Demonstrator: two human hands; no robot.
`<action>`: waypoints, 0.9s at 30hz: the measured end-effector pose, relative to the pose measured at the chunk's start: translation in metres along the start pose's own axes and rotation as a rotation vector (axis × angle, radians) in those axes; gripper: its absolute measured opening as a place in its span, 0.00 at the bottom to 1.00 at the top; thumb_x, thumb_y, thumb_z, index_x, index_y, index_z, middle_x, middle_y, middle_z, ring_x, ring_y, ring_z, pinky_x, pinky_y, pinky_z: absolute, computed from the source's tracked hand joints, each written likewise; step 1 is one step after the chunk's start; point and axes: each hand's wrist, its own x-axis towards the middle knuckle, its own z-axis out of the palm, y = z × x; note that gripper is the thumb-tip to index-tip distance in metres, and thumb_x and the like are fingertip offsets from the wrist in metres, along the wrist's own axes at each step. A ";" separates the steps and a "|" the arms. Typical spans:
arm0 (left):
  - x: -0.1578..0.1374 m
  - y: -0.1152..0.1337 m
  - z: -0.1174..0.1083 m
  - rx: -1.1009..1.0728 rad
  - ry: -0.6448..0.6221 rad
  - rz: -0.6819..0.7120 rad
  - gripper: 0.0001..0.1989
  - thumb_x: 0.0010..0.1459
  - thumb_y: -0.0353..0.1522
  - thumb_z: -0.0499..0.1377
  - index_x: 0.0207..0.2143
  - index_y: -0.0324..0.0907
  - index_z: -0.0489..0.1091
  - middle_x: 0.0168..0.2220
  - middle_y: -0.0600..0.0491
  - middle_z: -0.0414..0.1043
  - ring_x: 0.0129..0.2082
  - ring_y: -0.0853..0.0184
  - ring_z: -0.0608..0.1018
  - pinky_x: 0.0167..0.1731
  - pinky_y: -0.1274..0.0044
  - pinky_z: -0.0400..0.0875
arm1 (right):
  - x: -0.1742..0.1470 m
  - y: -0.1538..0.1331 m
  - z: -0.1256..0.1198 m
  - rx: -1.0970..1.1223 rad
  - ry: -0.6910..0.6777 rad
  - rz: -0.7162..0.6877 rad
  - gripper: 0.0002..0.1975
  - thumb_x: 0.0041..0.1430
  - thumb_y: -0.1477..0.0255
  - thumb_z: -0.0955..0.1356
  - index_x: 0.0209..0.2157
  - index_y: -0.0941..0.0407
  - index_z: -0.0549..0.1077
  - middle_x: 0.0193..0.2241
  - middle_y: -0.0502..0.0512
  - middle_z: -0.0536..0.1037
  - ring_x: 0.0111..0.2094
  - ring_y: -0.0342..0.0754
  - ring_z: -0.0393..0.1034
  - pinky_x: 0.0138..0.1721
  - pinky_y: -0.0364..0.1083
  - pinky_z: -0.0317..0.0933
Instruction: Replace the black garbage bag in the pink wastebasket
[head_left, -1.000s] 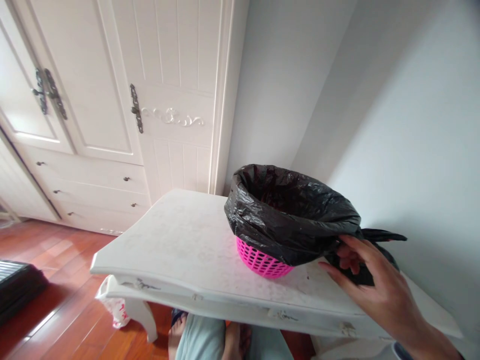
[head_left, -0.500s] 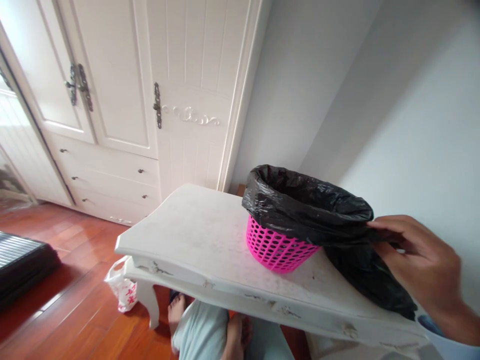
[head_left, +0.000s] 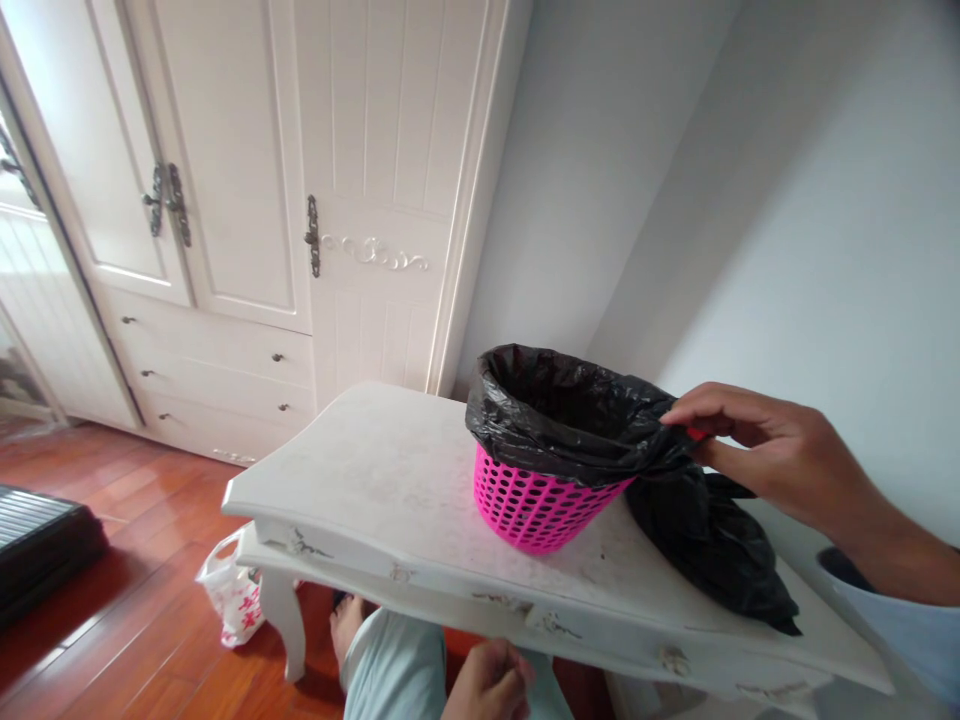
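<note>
A pink perforated plastic basket [head_left: 536, 505] stands on the white table. Lining it is a black plastic bag [head_left: 517, 405], its edge folded out over the rim and its mouth gaping upward. My right hand [head_left: 772, 450] pinches the bag at the basket's right side, between thumb and fingers. A small red spot shows between those fingers; I cannot make out what it is. Loose black plastic trails from there down onto the tabletop. Low in the view, over my lap by the table's front edge, my left hand [head_left: 491, 685] is curled closed, with nothing visible in it.
The white table [head_left: 382, 450] has carved drawer fronts facing me. Behind it stand a white wardrobe [head_left: 375, 150] and a grey wall [head_left: 825, 200]. A white-and-red plastic bag [head_left: 236, 600] rests on the wooden floor by the table leg. A black ridged object [head_left: 45, 550] lies further left.
My right hand has moved up and left, drawing the gathered bag edge in against the basket's rim. My left hand has risen a little from my lap. The view has shifted slightly.
</note>
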 end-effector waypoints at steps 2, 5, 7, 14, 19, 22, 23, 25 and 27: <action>-0.015 0.030 0.003 0.101 0.038 0.237 0.22 0.57 0.52 0.59 0.28 0.41 0.71 0.23 0.51 0.72 0.26 0.65 0.73 0.31 0.73 0.66 | 0.002 -0.003 -0.003 -0.016 -0.035 -0.029 0.11 0.54 0.59 0.74 0.30 0.53 0.81 0.30 0.57 0.80 0.27 0.48 0.72 0.26 0.45 0.66; -0.034 0.081 0.008 0.275 0.257 0.547 0.17 0.65 0.45 0.56 0.46 0.42 0.74 0.38 0.47 0.77 0.41 0.61 0.78 0.46 0.70 0.72 | 0.007 -0.009 -0.009 -0.009 -0.039 -0.052 0.14 0.55 0.55 0.74 0.31 0.52 0.82 0.30 0.56 0.80 0.27 0.48 0.71 0.26 0.46 0.65; -0.032 0.107 0.014 0.412 0.474 0.742 0.23 0.63 0.41 0.60 0.57 0.43 0.67 0.53 0.42 0.74 0.52 0.57 0.76 0.53 0.65 0.72 | 0.010 -0.015 -0.013 0.031 -0.085 0.000 0.15 0.53 0.55 0.75 0.31 0.53 0.82 0.27 0.55 0.79 0.22 0.45 0.69 0.22 0.44 0.62; 0.037 0.112 0.047 0.664 0.731 0.759 0.77 0.38 0.39 0.77 0.73 0.43 0.21 0.73 0.27 0.43 0.73 0.36 0.52 0.65 0.44 0.56 | 0.019 -0.029 -0.013 0.261 -0.284 0.238 0.20 0.46 0.56 0.79 0.32 0.58 0.79 0.13 0.48 0.72 0.13 0.40 0.64 0.14 0.37 0.55; 0.057 0.096 0.049 0.565 0.798 0.681 0.80 0.37 0.42 0.77 0.72 0.40 0.17 0.73 0.23 0.39 0.72 0.32 0.50 0.66 0.43 0.53 | 0.028 -0.030 -0.006 0.490 -0.422 0.260 0.21 0.43 0.58 0.81 0.31 0.59 0.78 0.13 0.48 0.73 0.14 0.41 0.67 0.15 0.37 0.59; 0.062 0.093 0.043 0.551 0.802 0.681 0.78 0.39 0.44 0.76 0.71 0.41 0.17 0.72 0.24 0.43 0.71 0.32 0.54 0.66 0.43 0.55 | 0.031 -0.032 -0.005 0.549 -0.435 0.291 0.21 0.43 0.59 0.82 0.30 0.59 0.78 0.14 0.48 0.73 0.14 0.40 0.67 0.15 0.36 0.58; 0.063 0.093 0.041 0.548 0.802 0.684 0.78 0.40 0.46 0.75 0.71 0.40 0.17 0.72 0.25 0.43 0.71 0.33 0.56 0.65 0.44 0.56 | 0.032 -0.033 -0.004 0.557 -0.430 0.296 0.21 0.43 0.59 0.82 0.30 0.59 0.78 0.14 0.48 0.73 0.14 0.40 0.67 0.15 0.36 0.58; 0.064 0.094 0.037 0.546 0.802 0.693 0.77 0.41 0.49 0.74 0.72 0.39 0.17 0.72 0.25 0.44 0.71 0.35 0.57 0.64 0.47 0.60 | 0.035 -0.033 -0.003 0.571 -0.430 0.294 0.21 0.40 0.59 0.83 0.29 0.59 0.78 0.15 0.47 0.73 0.14 0.40 0.66 0.14 0.37 0.58; 0.065 0.094 0.035 0.569 0.822 0.700 0.76 0.41 0.49 0.73 0.72 0.38 0.19 0.71 0.24 0.46 0.70 0.35 0.59 0.63 0.49 0.63 | 0.040 -0.032 -0.003 0.574 -0.398 0.289 0.23 0.37 0.59 0.83 0.29 0.59 0.77 0.15 0.46 0.73 0.13 0.39 0.65 0.13 0.38 0.58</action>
